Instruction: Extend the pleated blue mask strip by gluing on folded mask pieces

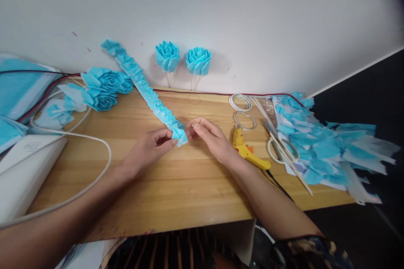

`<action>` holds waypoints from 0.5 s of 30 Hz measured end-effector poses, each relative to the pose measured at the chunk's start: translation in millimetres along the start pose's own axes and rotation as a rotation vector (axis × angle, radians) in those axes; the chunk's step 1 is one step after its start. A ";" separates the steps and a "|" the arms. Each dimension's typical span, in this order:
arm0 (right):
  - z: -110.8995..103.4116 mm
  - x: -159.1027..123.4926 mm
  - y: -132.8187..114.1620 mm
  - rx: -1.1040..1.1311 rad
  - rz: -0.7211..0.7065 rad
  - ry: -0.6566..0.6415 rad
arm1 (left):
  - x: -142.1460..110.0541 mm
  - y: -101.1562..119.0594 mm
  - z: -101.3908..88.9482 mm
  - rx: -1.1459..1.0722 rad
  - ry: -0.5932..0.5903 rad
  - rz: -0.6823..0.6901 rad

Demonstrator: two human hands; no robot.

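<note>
A long strip of folded light-blue crepe-like petals [148, 92] slants from the wall at the upper left down to the middle of the table. My left hand [154, 145] pinches its near end between thumb and fingers. Just right of that end is my right hand [210, 136], with thumb and forefinger brought together and the other fingers curled. Whether anything small sits in that pinch is too fine to make out. A yellow glue gun [249, 151] lies beside my right wrist, its black cord partly hidden under the forearm.
Two blue flowers on sticks [167, 56] stand against the wall; more blue flowers [105, 86] lie left. Tape rolls [240, 103], scissors [295, 150], sticks [298, 172] and piled blue petals [318, 147] are right. A white box [34, 164] and white cable [109, 151] occupy the left.
</note>
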State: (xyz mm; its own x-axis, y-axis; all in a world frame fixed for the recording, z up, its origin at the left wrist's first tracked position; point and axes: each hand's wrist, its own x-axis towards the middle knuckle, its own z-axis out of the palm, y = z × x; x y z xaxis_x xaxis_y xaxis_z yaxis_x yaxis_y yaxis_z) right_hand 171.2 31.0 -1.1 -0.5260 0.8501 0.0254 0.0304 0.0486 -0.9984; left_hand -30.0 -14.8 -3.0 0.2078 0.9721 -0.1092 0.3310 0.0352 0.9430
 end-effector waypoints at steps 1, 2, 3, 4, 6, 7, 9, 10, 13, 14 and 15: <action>-0.7 0.0 -0.6 0.000 0.000 -0.012 | -0.1 -0.3 0.2 0.008 -0.011 0.003; -0.7 -0.1 -1.2 -0.016 0.001 -0.033 | -0.4 -0.5 0.5 0.020 -0.020 0.007; -0.1 -0.2 -1.7 -0.047 -0.001 -0.052 | -0.7 -0.2 0.8 0.036 -0.024 0.014; 1.1 -0.5 -2.0 -0.085 -0.009 -0.066 | -1.2 0.3 1.0 0.051 -0.025 0.022; 4.5 -1.2 -2.1 -0.148 -0.024 -0.067 | -2.2 2.2 1.0 0.066 -0.021 0.047; 6.4 -1.6 -1.7 -0.160 -0.029 -0.058 | -2.7 3.3 0.9 0.063 -0.018 0.060; 9.8 -2.1 -0.2 -0.141 -0.031 -0.037 | -3.2 4.5 1.1 0.045 -0.021 0.077; 11.2 -2.2 0.8 -0.124 -0.030 -0.025 | -3.2 4.3 1.7 0.037 -0.025 0.080; 13.3 -2.2 4.2 -0.078 -0.034 0.003 | -2.2 1.1 4.5 0.034 -0.011 0.080; 13.2 -2.2 5.1 -0.067 -0.034 0.000 | -1.9 -0.3 5.4 0.035 0.003 0.076; 12.6 -2.1 5.5 -0.058 -0.036 -0.006 | -1.6 -1.4 6.1 0.035 0.012 0.072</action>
State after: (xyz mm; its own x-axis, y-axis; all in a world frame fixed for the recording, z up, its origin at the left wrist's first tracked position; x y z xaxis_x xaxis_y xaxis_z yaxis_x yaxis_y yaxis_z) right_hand 161.8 22.9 -7.3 -0.5331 0.8439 0.0610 0.0605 0.1099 -0.9921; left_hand -25.3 -17.8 -6.1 0.2209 0.9746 -0.0370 0.3476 -0.0432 0.9366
